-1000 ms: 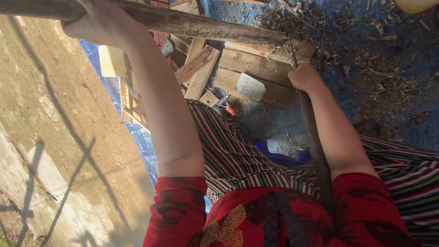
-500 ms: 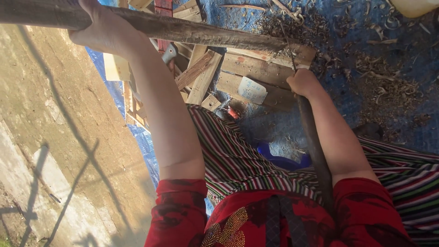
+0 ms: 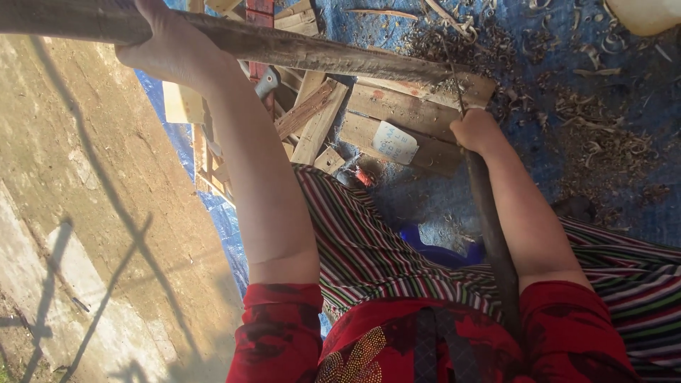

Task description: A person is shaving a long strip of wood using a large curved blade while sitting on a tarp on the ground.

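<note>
The fingers of the left hand point(image 3: 167, 53) are wrapped tight over a long rough wooden pole point(image 3: 298, 50), gripping it near the top left of the view; the fingertips themselves curl away behind the pole and cannot be seen. The fingers of the right hand point(image 3: 479, 131) are clenched around a dark wooden handle point(image 3: 489, 227), which runs from the fist down along the forearm towards the body, its lower end lost behind the red sleeve point(image 3: 574, 333). What sits at the working end of that handle is hidden by the fist and the pole's tip, so the tool's head cannot be made out.

The pole slants from the upper left edge, where it is cut off by the frame, down to its right end just above the right hand, resting over a stack of flat wooden boards point(image 3: 404, 120). A pale label point(image 3: 394, 142) lies on one board. To the left of the boards lie loose wood offcuts point(image 3: 312, 113), partly covered by the left forearm. Wood shavings point(image 3: 596, 135) are scattered across the blue tarp point(image 3: 638, 191) on the right. A striped cloth point(image 3: 369, 241) covers the lap, and a small blue object point(image 3: 433, 248) peeks from beneath it, too hidden to identify. Bare ground point(image 3: 85, 213) stretches to the left.
</note>
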